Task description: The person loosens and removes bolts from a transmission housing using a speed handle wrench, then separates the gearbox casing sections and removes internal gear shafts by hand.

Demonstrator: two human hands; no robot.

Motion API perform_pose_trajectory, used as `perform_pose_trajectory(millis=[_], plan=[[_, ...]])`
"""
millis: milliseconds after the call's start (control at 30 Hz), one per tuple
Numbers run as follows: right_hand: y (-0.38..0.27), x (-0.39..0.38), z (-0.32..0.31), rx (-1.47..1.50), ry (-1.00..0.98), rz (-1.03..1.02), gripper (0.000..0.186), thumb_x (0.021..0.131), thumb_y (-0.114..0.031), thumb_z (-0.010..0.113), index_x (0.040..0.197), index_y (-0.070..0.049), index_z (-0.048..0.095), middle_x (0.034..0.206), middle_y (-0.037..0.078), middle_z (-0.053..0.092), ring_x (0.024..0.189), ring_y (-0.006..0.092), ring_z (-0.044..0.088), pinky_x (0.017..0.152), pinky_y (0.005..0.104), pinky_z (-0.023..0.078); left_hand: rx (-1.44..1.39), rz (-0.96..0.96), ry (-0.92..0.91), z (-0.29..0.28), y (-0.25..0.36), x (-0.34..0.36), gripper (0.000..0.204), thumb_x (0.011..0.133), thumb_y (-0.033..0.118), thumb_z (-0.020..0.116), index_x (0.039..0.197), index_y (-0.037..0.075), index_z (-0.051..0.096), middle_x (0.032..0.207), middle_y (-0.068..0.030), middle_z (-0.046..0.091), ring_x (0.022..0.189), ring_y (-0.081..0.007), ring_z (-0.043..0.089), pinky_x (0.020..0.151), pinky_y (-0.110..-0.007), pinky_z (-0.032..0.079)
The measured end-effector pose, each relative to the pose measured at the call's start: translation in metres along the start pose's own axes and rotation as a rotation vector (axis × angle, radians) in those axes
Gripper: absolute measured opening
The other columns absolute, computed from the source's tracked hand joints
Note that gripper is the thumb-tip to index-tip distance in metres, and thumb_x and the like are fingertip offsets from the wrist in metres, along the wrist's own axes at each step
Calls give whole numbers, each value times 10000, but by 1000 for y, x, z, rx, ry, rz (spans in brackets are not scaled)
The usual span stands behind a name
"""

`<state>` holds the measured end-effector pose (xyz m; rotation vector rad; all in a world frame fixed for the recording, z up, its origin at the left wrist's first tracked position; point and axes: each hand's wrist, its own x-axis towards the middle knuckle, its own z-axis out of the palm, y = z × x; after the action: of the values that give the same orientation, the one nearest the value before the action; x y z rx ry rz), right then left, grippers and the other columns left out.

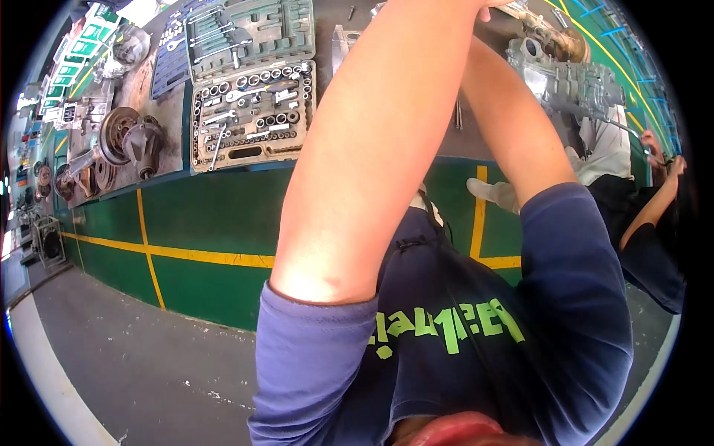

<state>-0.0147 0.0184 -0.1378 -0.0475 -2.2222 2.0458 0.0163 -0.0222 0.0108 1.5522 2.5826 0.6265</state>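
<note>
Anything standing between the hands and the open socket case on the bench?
Possibly: a pale metal part sits on the bench just right of the socket case, partly hidden by the left forearm. Only a sliver of hand shows at the top edge, so the rest is unclear.

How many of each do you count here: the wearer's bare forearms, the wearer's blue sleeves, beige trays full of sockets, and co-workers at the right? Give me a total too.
Bare forearms: 2
Blue sleeves: 2
Beige socket tray: 1
Co-worker: 1
Total: 6
</note>
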Motion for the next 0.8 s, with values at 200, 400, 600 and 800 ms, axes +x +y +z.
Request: perform_pose_trajectory(millis=[200,400,600,800], plan=[[10,-6,-19,48,103,9,285,974,-275,570,1107,-30,628,961,57,686,873,229,650,769,377,537,521,342,235,39,-12,28,211,834,65,540,852,-19,733,851,-194,719,812,-312,717,740,-411,576],[23,-18,-45,131,199,10,296,976,-280,567,1133,-34,617,1004,54,681,899,215,646,775,372,542,271,291,593,67,-31,40,217,813,76,534,807,23,744,837,-207,703,812,-343,701,747,-443,563],[48,-34,-77,214,313,38,310,977,-285,565,1158,-37,605,1048,50,676,925,201,642,782,366,547,37,146,595,73,-20,38,254,839,105,506,865,-15,728,892,-278,677,881,-404,677,809,-483,536],[80,-48,-132,-10,458,-13,203,946,-255,572,939,-53,552,839,35,561,718,146,506,627,323,450,-713,-72,560,69,16,47,362,878,213,464,902,-63,698,971,-334,651,945,-489,629,874,-509,486]])
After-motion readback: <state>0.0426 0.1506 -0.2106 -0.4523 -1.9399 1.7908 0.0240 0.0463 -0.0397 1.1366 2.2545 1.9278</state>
